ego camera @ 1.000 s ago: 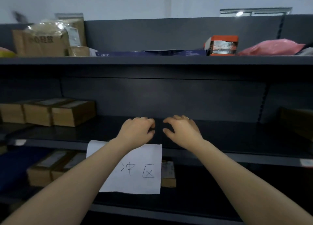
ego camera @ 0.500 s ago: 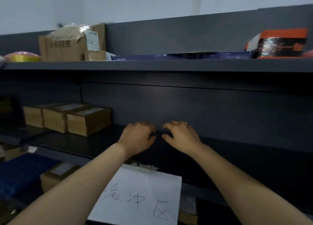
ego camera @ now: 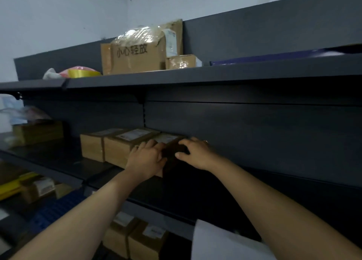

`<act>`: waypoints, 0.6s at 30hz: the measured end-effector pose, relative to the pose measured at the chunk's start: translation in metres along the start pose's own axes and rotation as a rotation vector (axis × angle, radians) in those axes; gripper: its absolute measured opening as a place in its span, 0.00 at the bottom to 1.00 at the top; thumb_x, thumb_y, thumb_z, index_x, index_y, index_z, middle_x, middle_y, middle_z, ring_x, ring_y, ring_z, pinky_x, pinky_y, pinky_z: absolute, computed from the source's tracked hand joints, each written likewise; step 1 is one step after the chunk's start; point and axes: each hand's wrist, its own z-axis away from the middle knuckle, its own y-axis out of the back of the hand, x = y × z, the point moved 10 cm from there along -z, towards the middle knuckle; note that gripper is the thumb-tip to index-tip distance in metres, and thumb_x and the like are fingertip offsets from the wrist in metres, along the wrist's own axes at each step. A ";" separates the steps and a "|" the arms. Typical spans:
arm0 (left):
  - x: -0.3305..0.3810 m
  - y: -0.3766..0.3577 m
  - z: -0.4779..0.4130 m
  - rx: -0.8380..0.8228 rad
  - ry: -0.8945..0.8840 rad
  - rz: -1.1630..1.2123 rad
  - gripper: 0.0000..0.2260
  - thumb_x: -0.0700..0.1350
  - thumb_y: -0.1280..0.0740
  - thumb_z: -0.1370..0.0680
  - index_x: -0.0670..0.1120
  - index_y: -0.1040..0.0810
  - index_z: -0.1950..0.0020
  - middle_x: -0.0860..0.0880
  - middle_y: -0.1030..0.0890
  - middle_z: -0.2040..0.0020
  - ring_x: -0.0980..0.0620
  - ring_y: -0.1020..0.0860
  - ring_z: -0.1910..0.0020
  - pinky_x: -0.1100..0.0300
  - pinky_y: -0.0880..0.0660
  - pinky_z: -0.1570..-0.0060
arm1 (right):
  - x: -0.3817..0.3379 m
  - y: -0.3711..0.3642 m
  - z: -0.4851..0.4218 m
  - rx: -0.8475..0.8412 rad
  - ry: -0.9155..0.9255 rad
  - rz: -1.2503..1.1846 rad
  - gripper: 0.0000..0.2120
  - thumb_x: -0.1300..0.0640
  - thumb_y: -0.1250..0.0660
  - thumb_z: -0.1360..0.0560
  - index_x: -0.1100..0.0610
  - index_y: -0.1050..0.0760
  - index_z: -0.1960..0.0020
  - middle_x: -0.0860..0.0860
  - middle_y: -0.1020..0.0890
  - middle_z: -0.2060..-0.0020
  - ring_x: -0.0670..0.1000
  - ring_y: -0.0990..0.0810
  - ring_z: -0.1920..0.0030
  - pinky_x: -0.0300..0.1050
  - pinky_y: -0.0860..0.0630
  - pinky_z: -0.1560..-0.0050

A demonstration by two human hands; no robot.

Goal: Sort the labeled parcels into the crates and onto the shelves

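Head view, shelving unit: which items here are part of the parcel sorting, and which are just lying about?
Part of the job:
- left hand and right hand, both on the rightmost labeled box
- two labeled boxes beside it
- middle shelf
- labeled boxes on the lower shelf

Lying about:
- tape rolls
- white paper sign

The scene is dim, with light falling from above onto the pale wall [ego camera: 58, 15] and the top shelf [ego camera: 195, 74]. Glare glints off the plastic wrap on the large carton [ego camera: 137, 54]. Beneath the top shelf, deep shadow swallows the back panel [ego camera: 254, 132]. The left edge is smeared with motion blur, and wide-angle distortion tilts the shelf lines.
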 end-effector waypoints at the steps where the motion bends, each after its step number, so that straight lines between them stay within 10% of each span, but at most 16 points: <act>1: -0.023 -0.001 -0.008 0.015 0.017 0.008 0.22 0.55 0.42 0.21 0.53 0.38 0.27 0.48 0.34 0.31 0.45 0.35 0.32 0.51 0.35 0.38 | -0.010 -0.008 -0.017 0.004 -0.006 0.007 0.27 0.40 0.41 0.22 0.50 0.36 0.26 0.54 0.34 0.29 0.59 0.33 0.32 0.52 0.33 0.33; 18: -0.267 -0.071 -0.118 -0.201 0.372 0.174 0.36 0.75 0.57 0.29 0.60 0.42 0.26 0.47 0.41 0.24 0.40 0.45 0.26 0.42 0.49 0.29 | -0.079 -0.083 -0.177 -0.190 -0.123 0.001 0.31 0.34 0.48 0.22 0.44 0.48 0.22 0.50 0.48 0.22 0.56 0.46 0.24 0.54 0.45 0.27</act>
